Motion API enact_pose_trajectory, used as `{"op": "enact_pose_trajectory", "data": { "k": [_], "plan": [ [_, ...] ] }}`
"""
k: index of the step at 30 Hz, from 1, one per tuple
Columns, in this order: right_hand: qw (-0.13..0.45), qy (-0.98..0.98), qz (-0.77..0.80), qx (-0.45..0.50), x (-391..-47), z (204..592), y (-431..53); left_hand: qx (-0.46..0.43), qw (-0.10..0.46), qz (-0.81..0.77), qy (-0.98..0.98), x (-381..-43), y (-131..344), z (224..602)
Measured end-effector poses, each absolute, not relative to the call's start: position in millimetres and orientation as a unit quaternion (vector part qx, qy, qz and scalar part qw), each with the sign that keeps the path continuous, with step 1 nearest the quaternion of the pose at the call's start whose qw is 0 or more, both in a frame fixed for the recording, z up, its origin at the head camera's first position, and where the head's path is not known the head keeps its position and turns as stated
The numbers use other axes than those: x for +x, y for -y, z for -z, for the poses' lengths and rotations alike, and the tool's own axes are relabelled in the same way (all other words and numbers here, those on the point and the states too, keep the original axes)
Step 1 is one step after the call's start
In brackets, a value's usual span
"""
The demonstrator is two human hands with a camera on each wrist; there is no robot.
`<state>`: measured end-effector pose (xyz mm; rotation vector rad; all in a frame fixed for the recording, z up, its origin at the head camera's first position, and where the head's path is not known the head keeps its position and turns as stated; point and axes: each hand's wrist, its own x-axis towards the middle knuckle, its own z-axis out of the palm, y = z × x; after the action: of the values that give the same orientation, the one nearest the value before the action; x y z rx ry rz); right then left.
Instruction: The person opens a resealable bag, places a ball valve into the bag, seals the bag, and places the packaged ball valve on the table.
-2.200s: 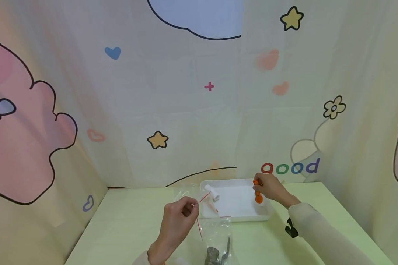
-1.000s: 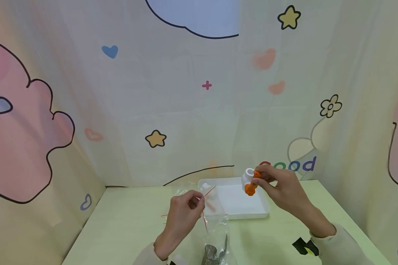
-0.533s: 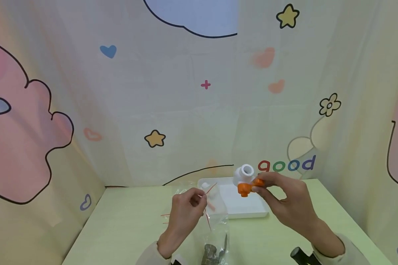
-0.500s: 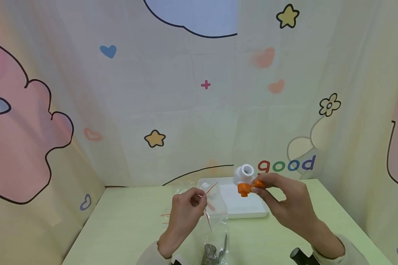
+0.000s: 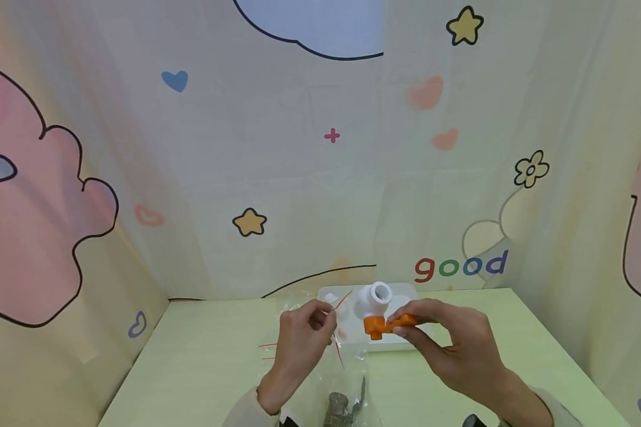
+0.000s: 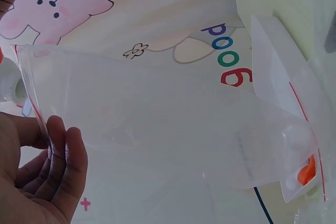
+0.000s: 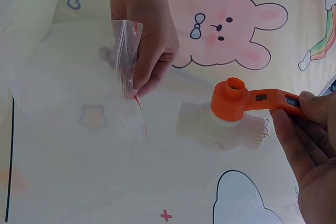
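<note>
My left hand (image 5: 301,338) pinches the red-lined top edge of a clear zip-lock bag (image 6: 157,114), which hangs open at its mouth in the left wrist view. My right hand (image 5: 454,341) pinches the orange lever of a white plastic ball valve (image 5: 371,301) between thumb and fingers. The valve is held up over the tray, to the right of the bag's mouth and apart from it. In the right wrist view the valve's ribbed white body (image 7: 220,132) lies below the orange handle (image 7: 231,100). Nothing distinct shows inside the held bag.
A shallow white tray (image 5: 392,346) stands at the back of the table (image 5: 203,367). An orange-and-white piece (image 6: 306,172) lies at its left end. Nearer me is another clear bag with dark grey parts (image 5: 339,408). A printed curtain (image 5: 299,148) closes off the back.
My right hand has lifted the valve from the tray's right side and carried it left and nearer, then slightly lower. My left hand has stayed on the bag, shifting slightly right.
</note>
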<state>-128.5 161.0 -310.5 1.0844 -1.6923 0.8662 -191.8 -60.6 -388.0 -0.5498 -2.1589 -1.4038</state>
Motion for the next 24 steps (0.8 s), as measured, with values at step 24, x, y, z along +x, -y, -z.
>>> {"op": "enact_pose_trajectory", "data": {
  "k": [24],
  "plan": [
    [0.349,0.723,-0.366,0.47,-148.4,342.1,-145.3,-0.199,0.228,0.531,0.792,-182.9,57.4,380.1]
  ]
}}
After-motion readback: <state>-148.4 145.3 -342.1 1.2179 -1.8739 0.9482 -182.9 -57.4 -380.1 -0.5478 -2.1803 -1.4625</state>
